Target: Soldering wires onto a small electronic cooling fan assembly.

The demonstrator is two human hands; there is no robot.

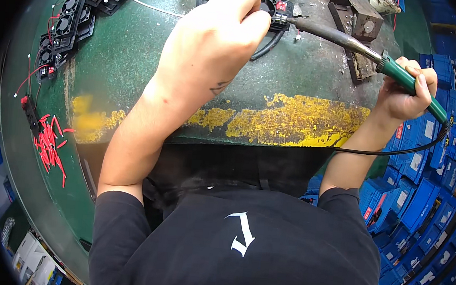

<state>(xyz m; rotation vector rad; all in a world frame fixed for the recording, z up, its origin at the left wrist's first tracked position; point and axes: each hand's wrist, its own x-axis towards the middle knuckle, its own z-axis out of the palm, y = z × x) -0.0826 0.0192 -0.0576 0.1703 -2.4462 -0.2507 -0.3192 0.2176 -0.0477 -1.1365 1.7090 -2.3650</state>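
Note:
My right hand (406, 93) grips the green handle of a soldering iron (355, 48); its metal tip reaches left to the red wire end of a small black fan unit (276, 8). My left hand (221, 30) rests on that fan unit with fingers curled, pinching a thin silver solder wire (137, 1) that runs off to the upper left. The fan lies at the far side of the green table (137, 64), partly hidden under my left hand.
A row of black fans with red wires (68, 17) lies along the table's left side. Loose red tube pieces (50, 146) lie at the left edge. A worn metal iron stand (357, 23) sits upper right. Stacked blue bins (429, 203) fill the right.

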